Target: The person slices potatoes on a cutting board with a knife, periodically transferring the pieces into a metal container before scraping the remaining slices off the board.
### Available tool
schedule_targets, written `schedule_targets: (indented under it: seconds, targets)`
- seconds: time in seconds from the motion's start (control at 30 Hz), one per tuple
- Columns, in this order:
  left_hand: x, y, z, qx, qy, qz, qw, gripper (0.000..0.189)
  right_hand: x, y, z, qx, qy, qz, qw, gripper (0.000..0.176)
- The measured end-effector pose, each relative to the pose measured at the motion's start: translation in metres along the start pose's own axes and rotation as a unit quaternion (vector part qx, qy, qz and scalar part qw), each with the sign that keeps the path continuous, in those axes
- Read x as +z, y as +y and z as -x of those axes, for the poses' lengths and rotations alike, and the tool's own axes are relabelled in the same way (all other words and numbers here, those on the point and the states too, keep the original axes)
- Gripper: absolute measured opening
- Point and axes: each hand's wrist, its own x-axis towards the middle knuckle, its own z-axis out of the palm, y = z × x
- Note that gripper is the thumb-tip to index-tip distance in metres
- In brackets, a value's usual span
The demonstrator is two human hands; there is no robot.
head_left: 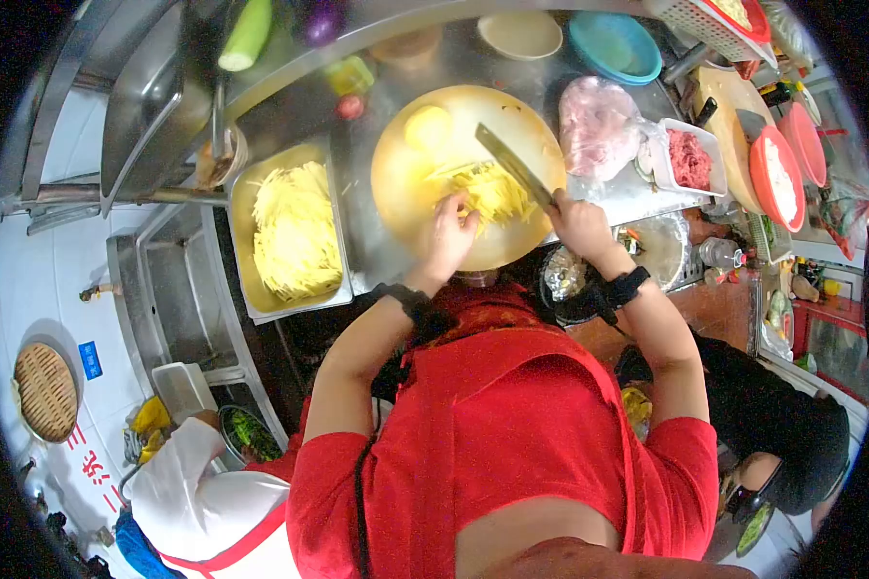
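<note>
My right hand (581,228) is closed on the handle of a cleaver (515,166), its broad blade slanting over a round cutting board (396,214). Under and beside the blade lies a pile of pale yellow potato strips (497,193). At the pile's near left edge, my left hand (444,234) has its fingers curled together; whatever may be between them is hidden. A peeled potato (429,127) rests toward the board's far left. Left of the board, a metal tray (330,174) holds a heap of cut strips (294,232).
Right of the board are a plastic bag (599,125) and a white container of minced meat (690,161). Bowls, including a blue one (616,48), line the far side. A sink (179,280) is at left. One person in white (208,502) and another in black (763,415) are nearby.
</note>
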Motion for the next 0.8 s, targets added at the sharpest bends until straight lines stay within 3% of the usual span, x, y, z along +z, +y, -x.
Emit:
schedule_targets:
  seconds: [0.03,0.1,0.13,0.27,0.3,0.37,0.4,0.47,0.53,0.57,0.73,0.77,0.8]
  targets:
    - [0.013,-0.003,-0.008,0.002,-0.001,0.001,1.0,0.042,0.003,0.011,0.0,0.001,0.001,0.001,1.0,0.027]
    - [0.044,-0.02,-0.028,-0.036,0.089,0.021,0.995,0.067,0.009,0.031,0.001,0.027,0.013,-0.012,0.999,0.028]
    - [0.053,-0.019,-0.033,-0.081,0.079,0.068,0.991,0.088,0.012,0.039,0.003,0.03,0.009,-0.06,0.998,0.031]
    - [0.084,-0.004,-0.047,-0.152,0.151,-0.019,0.977,0.09,0.03,0.049,0.013,0.095,-0.054,-0.188,0.976,0.037]
    - [0.089,0.001,-0.048,-0.151,0.153,-0.017,0.976,0.09,0.024,0.041,0.014,0.13,-0.095,-0.264,0.951,0.034]
    - [0.099,0.005,-0.046,-0.135,0.174,-0.116,0.968,0.087,0.051,0.042,0.015,0.045,-0.008,-0.257,0.965,0.033]
    - [0.103,0.0,-0.045,-0.086,0.204,-0.159,0.962,0.086,0.055,0.04,0.013,0.076,-0.057,-0.291,0.952,0.032]
    - [0.101,0.006,-0.045,-0.071,0.194,-0.17,0.963,0.083,0.049,0.026,0.007,0.11,-0.137,-0.386,0.905,0.023]
    - [0.104,0.005,-0.043,0.001,0.219,-0.197,0.956,0.073,0.053,0.016,0.003,0.102,-0.155,-0.444,0.877,0.022]
    - [0.105,0.004,-0.043,-0.005,0.22,-0.199,0.955,0.073,0.055,0.015,0.002,0.096,-0.165,-0.497,0.846,0.022]
    - [0.097,0.019,-0.04,0.04,0.21,-0.06,0.975,0.056,0.04,-0.002,0.004,0.054,-0.115,-0.507,0.852,0.025]
    - [0.099,0.018,-0.041,0.08,0.251,-0.065,0.962,0.053,0.027,-0.007,0.005,0.135,-0.19,-0.519,0.823,0.021]
    - [0.095,0.022,-0.039,0.115,0.281,-0.082,0.949,0.054,0.021,-0.014,0.006,0.117,-0.164,-0.509,0.837,0.019]
